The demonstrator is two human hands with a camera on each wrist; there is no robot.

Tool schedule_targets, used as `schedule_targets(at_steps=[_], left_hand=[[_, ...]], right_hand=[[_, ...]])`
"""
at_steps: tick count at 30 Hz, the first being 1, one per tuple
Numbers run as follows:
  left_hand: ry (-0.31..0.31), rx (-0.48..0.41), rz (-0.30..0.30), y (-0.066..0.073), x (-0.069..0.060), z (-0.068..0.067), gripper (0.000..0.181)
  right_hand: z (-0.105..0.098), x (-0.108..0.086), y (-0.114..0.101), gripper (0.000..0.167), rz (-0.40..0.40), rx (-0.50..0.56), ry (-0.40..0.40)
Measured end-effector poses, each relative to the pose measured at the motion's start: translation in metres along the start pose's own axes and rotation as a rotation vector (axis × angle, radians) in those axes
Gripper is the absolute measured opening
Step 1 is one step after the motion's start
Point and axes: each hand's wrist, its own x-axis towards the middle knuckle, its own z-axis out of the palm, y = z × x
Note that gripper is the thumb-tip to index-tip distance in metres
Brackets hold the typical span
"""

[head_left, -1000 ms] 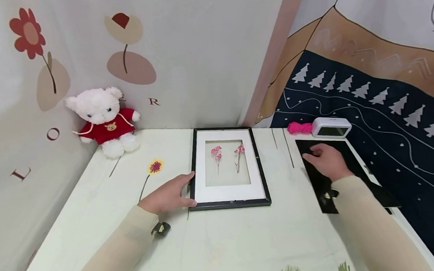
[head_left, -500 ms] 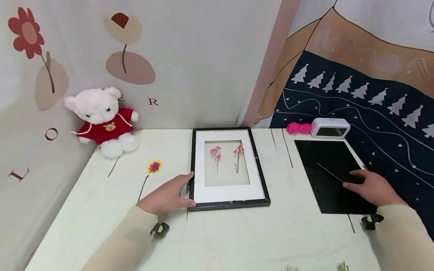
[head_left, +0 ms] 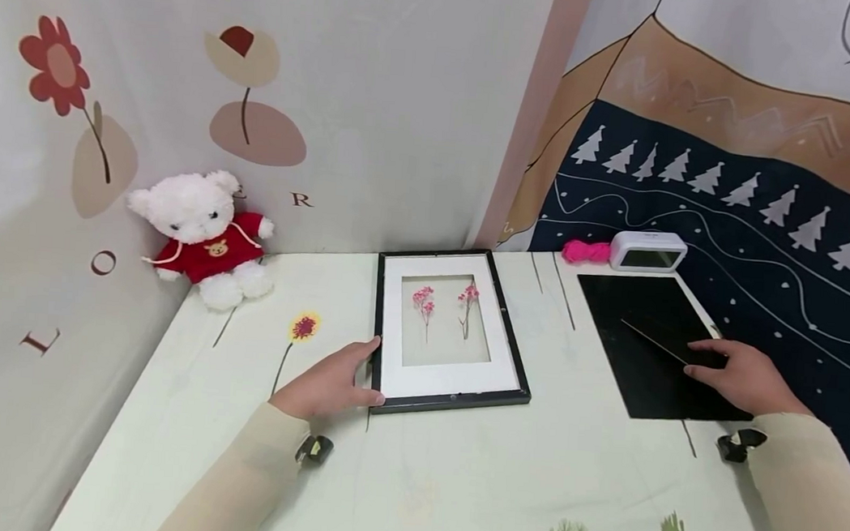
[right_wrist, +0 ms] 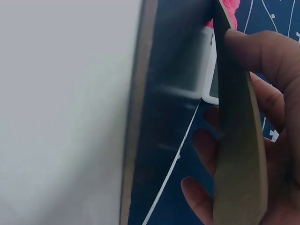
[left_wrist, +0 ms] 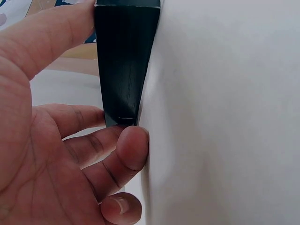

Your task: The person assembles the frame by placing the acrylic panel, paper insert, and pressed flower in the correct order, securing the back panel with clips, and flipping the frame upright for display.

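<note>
A black picture frame [head_left: 513, 344] lies flat at the middle of the counter [head_left: 419, 484], a white mat inside it around two pink flower sprigs [head_left: 466, 309]. At its seven o'clock corner rests the left hand [head_left: 329, 380], spread, thumb against the near edge and fingers along the left side. Well apart at the frame's three o'clock, a black board [head_left: 633, 380] lies on the counter. The right hand [head_left: 743, 378], toward the board's four o'clock, pinches a raised flap [right_wrist: 236, 140] on it between thumb and fingers; in the head view this flap shows as little more than a thin line. Beyond the board at its twelve o'clock sits a white device [head_left: 648, 251] with a dark screen, and just beside that, on its nine o'clock side, a pink bundle [head_left: 586, 252]. Between nine and ten o'clock from the frame sits a white teddy bear [head_left: 214, 248] in a red sweater.
</note>
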Motion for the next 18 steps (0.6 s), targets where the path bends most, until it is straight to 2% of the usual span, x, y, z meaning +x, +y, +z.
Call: schedule_targets(at_steps=[7, 14, 18], left_hand=[[0.003, 0.000, -0.005, 0.001, 0.000, 0.000, 0.101], [0.004, 0.000, -0.009, 0.000, 0.000, -0.001, 0.101], [0.000, -0.004, 0.000, -0.001, 0.001, 0.000, 0.101]], right_hand=[[0.001, -0.004, -0.009, 0.058, -0.025, 0.027, 0.058], [0.002, -0.004, -0.040, 0.051, -0.089, 0.067, 0.137], [0.003, -0.003, -0.060, 0.051, -0.111, 0.069, 0.136]])
